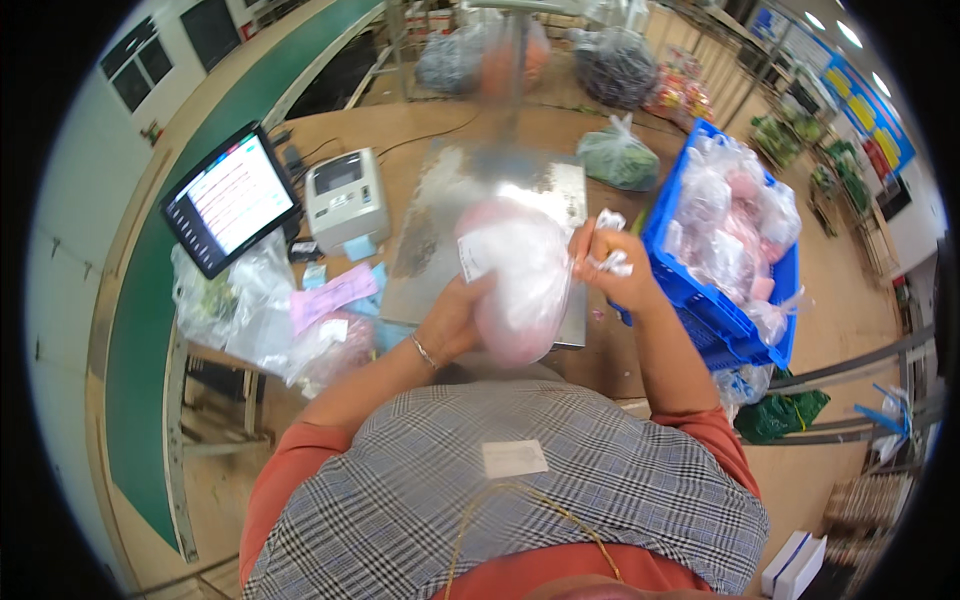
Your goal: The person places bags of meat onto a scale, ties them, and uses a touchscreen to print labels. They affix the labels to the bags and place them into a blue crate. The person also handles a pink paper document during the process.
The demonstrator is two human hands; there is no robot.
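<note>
A clear plastic bag with pinkish contents is held up between my hands, over the near part of a metal weighing platform. My right hand grips the bag's gathered neck, with crumpled white plastic sticking out of the fist. My left hand supports the bag's left side, close to a white label on it. What exactly is inside the bag cannot be told. A blue plastic crate filled with similar bags stands to the right of my right hand.
A touchscreen monitor and a label printer stand at the left. Below them lie a bag of greens, a pink slip and a bagged reddish item. Another bag of greens sits at the platform's back right.
</note>
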